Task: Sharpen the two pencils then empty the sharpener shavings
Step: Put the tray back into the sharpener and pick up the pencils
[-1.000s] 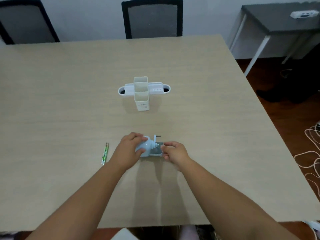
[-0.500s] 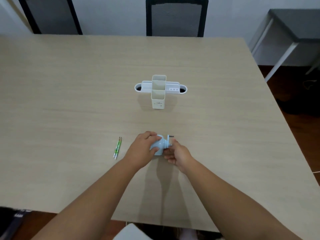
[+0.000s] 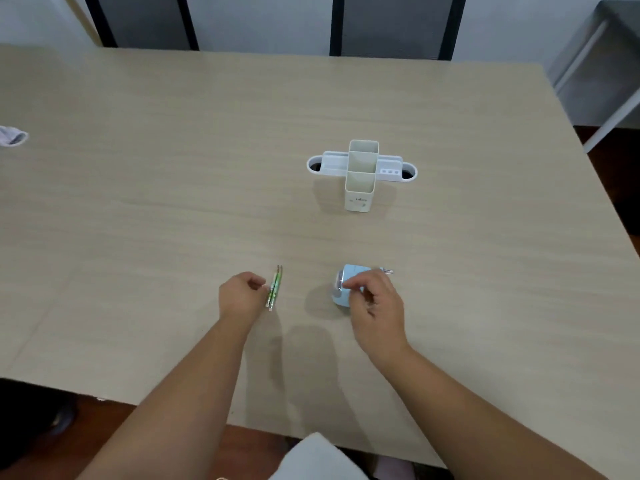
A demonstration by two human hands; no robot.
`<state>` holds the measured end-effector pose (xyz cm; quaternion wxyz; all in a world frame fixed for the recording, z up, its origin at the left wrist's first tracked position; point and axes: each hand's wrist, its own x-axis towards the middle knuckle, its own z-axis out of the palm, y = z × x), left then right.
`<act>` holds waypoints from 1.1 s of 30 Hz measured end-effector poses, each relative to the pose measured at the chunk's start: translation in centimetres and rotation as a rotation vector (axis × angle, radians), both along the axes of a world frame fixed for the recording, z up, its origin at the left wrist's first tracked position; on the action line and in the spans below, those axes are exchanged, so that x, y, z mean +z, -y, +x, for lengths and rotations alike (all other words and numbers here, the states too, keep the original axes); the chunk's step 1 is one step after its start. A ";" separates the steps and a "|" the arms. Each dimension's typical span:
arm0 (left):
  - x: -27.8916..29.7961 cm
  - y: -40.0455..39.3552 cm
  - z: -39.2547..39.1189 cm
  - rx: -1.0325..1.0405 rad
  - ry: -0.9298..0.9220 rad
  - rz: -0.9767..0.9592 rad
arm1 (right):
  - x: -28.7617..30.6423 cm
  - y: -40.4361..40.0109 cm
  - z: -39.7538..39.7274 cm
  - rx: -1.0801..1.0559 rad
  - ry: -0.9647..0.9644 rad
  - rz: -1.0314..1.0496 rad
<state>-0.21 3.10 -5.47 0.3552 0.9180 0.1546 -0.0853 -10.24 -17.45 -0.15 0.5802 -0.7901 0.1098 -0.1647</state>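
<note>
Resting on the table, your right hand has its thumb and forefinger pinched on the near face of the pale blue sharpener, the other fingers loosely curled behind them. The sharpener stands under and just beyond those fingertips, its metal crank poking out past your knuckles on the far right side. Whether any shavings sit in its drawer cannot be made out.

Your left hand lies with its fingers curled together, the tips touching or almost touching the two pencils; you are not clearly gripping them, so the hold cannot be called. The pencils lie side by side on the table, green-bodied, running away from you just to the right of those fingertips, well apart from the sharpener.

Far beyond both hands stands the white desk organizer: two tall square cups in the middle, both showing bare inner walls, flanked by low trays ending in round dark wells. A small mark is printed on the front cup, too small for you to read.

Off past your left hand, at the table's far left edge, lies a pale crumpled cloth.
</note>
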 end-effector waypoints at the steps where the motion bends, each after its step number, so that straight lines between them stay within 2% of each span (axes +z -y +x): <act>1: -0.2 -0.1 0.2 -0.011 -0.014 -0.018 | 0.2 -1.0 0.7 0.060 -0.022 -0.002; 7: -0.7 -0.4 1.2 -0.060 -0.029 -0.125 | -1.5 -5.8 4.3 0.281 -0.226 -0.127; 12: -1.3 -0.4 2.5 -0.186 -0.081 -0.099 | -5.0 -7.8 7.5 0.213 -0.530 -0.269; 17: -1.0 -0.4 4.4 -0.273 -0.147 0.046 | -6.9 -8.4 9.5 0.202 -0.635 -0.442; 21: -0.9 -0.9 5.7 -0.315 -0.156 0.043 | -6.6 -9.0 10.9 0.066 -0.695 -0.287; 24: -0.9 -0.9 6.6 -0.323 -0.165 0.061 | -5.4 -9.0 11.7 -0.078 -0.662 0.000; 26: -0.5 -0.3 7.4 -0.286 -0.163 0.025 | -4.3 -8.0 12.5 -0.135 -0.573 0.094; 29: 0.7 1.7 9.2 -0.269 -0.154 -0.081 | -1.8 -4.4 14.5 -0.216 -0.436 0.128; 33: 3.6 6.1 12.6 -0.256 -0.079 -0.313 | 0.8 1.6 17.7 -0.357 -0.359 0.035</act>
